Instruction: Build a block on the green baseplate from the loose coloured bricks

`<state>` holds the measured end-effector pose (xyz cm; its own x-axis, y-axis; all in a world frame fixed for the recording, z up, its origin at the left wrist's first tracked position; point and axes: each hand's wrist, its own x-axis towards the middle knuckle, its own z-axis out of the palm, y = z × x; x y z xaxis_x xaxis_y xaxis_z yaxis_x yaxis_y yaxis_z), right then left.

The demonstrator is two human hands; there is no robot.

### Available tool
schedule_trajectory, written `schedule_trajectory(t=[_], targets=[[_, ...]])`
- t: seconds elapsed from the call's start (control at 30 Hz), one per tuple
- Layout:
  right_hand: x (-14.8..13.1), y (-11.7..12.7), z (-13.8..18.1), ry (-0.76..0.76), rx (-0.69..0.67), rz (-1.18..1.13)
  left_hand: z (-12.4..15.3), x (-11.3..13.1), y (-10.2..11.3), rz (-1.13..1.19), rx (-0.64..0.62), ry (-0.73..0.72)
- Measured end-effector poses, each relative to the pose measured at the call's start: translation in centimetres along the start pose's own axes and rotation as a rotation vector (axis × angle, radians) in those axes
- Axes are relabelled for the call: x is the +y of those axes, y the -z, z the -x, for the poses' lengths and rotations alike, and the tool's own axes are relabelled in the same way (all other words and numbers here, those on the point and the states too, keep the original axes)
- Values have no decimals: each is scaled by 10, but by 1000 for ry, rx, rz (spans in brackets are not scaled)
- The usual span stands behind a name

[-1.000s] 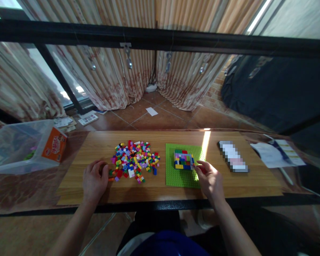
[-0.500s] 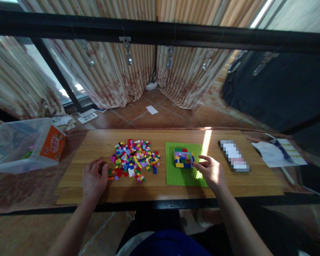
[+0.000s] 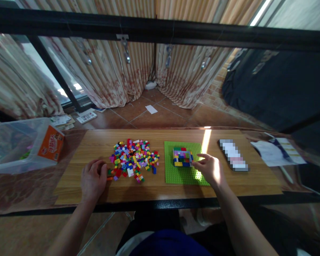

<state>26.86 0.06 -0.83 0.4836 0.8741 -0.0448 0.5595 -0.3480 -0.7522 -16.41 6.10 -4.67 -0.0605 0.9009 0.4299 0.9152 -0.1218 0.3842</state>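
A small rectangular walled build of multicoloured toy bricks (image 3: 183, 158) stands on a green studded baseplate (image 3: 173, 178). My right hand (image 3: 208, 169) is at the build's right side, thumb and fingertips closed on its near right corner. Whether a separate small brick is between those fingertips is too small to make out. A loose heap of mixed toy bricks (image 3: 134, 158) lies left of the baseplate. Beside the heap's left edge, my left hand (image 3: 94, 177) rests on the table with its fingers curled in. What those fingers hold, if anything, is hidden.
A phone (image 3: 233, 155) lies right of the baseplate on the wooden board (image 3: 149, 192). At the far left stands a clear plastic bin (image 3: 18, 142) with an orange label. Papers (image 3: 276, 153) and a dark device (image 3: 313, 179) lie at the right. A dark bar crosses above.
The whole view has shifted very slightly. Both hands keep nearly the same positions, the right at the build and the left beside the heap.
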Motion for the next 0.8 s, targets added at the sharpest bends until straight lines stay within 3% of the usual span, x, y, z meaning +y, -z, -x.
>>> schedule_trajectory(t=[0.2,0.43,0.53,0.8], targets=[[-4,-4,7,49,43,-8,0,0,-1,11,11,5],[4,-16,40,15,130,-225,0,-1,-1,22,6,-9],[8,-23,48,61,175,-158,0,-2,-2,24,16,-4],[14,-49,42,357,290,193,1,3,1,32,3,12]])
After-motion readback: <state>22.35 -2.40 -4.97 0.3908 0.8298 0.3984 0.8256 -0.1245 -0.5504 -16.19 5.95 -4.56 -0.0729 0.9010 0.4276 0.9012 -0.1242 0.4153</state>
